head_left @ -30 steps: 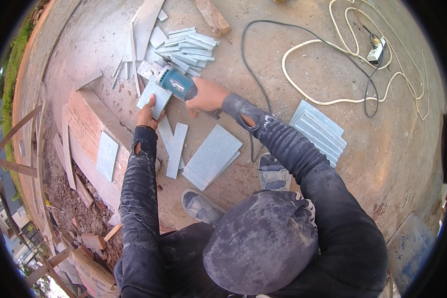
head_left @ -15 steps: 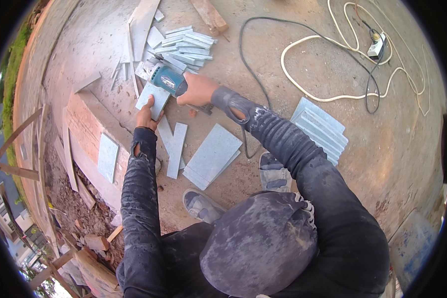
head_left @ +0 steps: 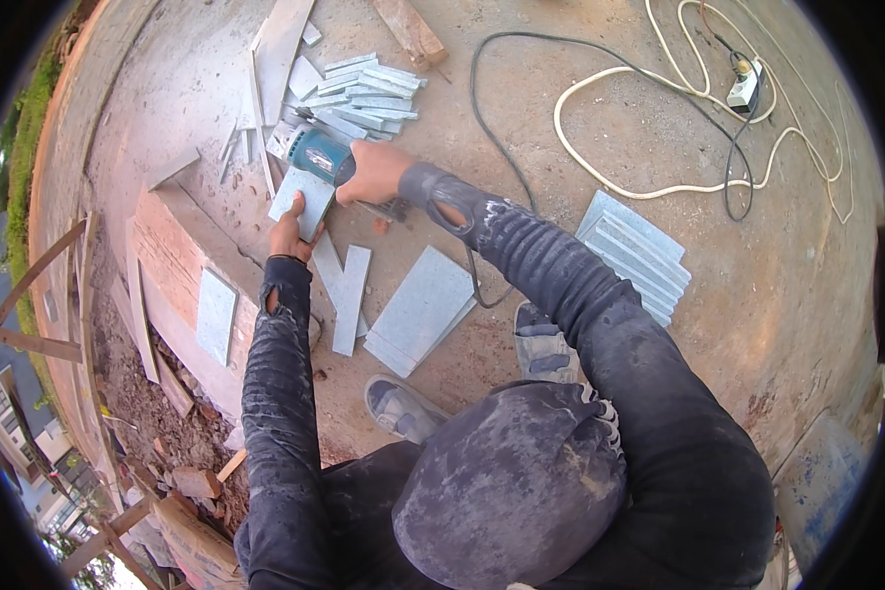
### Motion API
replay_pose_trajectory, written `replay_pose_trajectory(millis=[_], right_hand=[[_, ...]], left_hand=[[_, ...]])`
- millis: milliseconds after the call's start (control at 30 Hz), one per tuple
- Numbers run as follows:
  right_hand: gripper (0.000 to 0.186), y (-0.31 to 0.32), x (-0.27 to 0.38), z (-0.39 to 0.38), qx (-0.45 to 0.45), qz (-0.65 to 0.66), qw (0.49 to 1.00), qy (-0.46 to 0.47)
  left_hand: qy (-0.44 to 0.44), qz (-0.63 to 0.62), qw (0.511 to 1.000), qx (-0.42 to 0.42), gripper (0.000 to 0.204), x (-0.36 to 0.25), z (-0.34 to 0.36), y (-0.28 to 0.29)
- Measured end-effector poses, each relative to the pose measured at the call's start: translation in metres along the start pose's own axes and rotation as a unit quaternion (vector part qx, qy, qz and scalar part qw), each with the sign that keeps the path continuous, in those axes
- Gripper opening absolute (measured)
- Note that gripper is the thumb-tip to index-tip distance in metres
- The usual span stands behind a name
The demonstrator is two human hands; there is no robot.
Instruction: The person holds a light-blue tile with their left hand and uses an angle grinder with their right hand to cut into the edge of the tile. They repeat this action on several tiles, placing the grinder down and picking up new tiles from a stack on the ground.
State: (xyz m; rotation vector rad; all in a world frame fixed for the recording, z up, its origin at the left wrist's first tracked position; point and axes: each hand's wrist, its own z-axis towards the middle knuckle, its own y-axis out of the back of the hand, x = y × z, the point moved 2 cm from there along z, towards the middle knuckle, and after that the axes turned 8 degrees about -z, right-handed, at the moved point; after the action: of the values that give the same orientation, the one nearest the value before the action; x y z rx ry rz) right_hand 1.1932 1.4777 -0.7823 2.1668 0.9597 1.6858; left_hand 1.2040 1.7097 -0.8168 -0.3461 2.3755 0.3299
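Teal covers the body of the power tool (head_left: 317,154), which has a pale mark on its side and a silvery head. Just under it sits a pale blue-grey tile (head_left: 305,200), flat, rectangular and straight-edged, held out in front of the person. From where I stand I can't tell whether the head is touching the tile's far edge.

The left hand (head_left: 289,236) pinches the tile at its near end, thumb laid over the top, fingers tucked around the side. The right hand (head_left: 376,172) is wrapped round the back of the tool. That arm reaches across from the right, elbow out, its dark sleeve (head_left: 551,265) dusty and torn near the wrist; the left arm runs nearly straight forward.

Close below the hands, two narrow strips (head_left: 352,300) lie crossed on the ground, with larger overlapping tiles (head_left: 421,310) beside them toward the feet. Left of the left hand, a single tile (head_left: 215,317) rests alone. Just beyond both hands is a loose heap of cut strips (head_left: 374,93). Well to the right of the right hand, more tiles (head_left: 634,256) lie fanned, and farther off a cream cable (head_left: 600,182) loops near a white socket block (head_left: 745,88).
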Motion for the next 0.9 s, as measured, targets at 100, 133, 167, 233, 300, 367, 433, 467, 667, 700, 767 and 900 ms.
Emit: replay_pose_trajectory(millis=[100, 133, 167, 233, 300, 367, 433, 467, 667, 700, 767, 900], right_hand=[[0.071, -0.001, 0.001, 0.004, 0.004, -0.005, 1.0, -0.003], [0.072, -0.001, 0.002, 0.006, 0.006, -0.008, 1.0, -0.003], [0.073, -0.001, 0.004, 0.008, 0.01, -0.009, 1.0, -0.004], [0.074, 0.001, 0.005, 0.01, 0.018, -0.015, 1.0, -0.012], [0.074, 0.003, 0.007, 0.01, 0.028, -0.015, 0.999, -0.014], [0.074, 0.003, 0.009, 0.013, 0.03, -0.015, 0.999, -0.013], [0.075, 0.002, 0.008, 0.017, 0.023, -0.017, 1.0, -0.013], [0.074, 0.002, 0.007, 0.019, 0.023, -0.021, 0.999, -0.013], [0.075, 0.001, 0.01, 0.025, 0.036, -0.026, 0.999, -0.01], [0.075, 0.001, 0.01, 0.027, 0.04, -0.023, 0.999, -0.009], [0.076, 0.001, 0.009, 0.029, 0.045, -0.02, 0.999, -0.009], [0.076, 0.002, 0.011, 0.03, 0.047, -0.021, 0.999, -0.013]], left_hand=[[0.004, -0.001, 1.0, -0.002, 0.043, -0.001, -0.001, 0.0], [0.003, -0.003, 1.0, -0.002, 0.044, -0.001, -0.001, 0.001], [0.002, -0.005, 1.0, -0.002, 0.044, -0.001, 0.0, 0.003], [0.002, -0.003, 1.0, 0.001, 0.044, -0.001, -0.001, 0.0], [0.001, -0.001, 1.0, 0.002, 0.044, 0.0, -0.002, 0.0], [0.001, 0.001, 1.0, 0.004, 0.044, -0.001, -0.002, 0.001], [0.003, -0.003, 1.0, 0.009, 0.044, 0.0, -0.001, 0.0], [0.004, -0.006, 1.0, 0.012, 0.044, 0.0, -0.001, -0.001], [0.004, -0.011, 1.0, 0.005, 0.045, 0.001, 0.003, 0.003], [0.005, -0.01, 1.0, 0.003, 0.045, 0.001, 0.003, 0.002], [0.006, -0.009, 1.0, -0.001, 0.045, 0.002, 0.002, 0.001], [0.004, -0.006, 1.0, 0.002, 0.045, 0.001, 0.004, 0.003]])
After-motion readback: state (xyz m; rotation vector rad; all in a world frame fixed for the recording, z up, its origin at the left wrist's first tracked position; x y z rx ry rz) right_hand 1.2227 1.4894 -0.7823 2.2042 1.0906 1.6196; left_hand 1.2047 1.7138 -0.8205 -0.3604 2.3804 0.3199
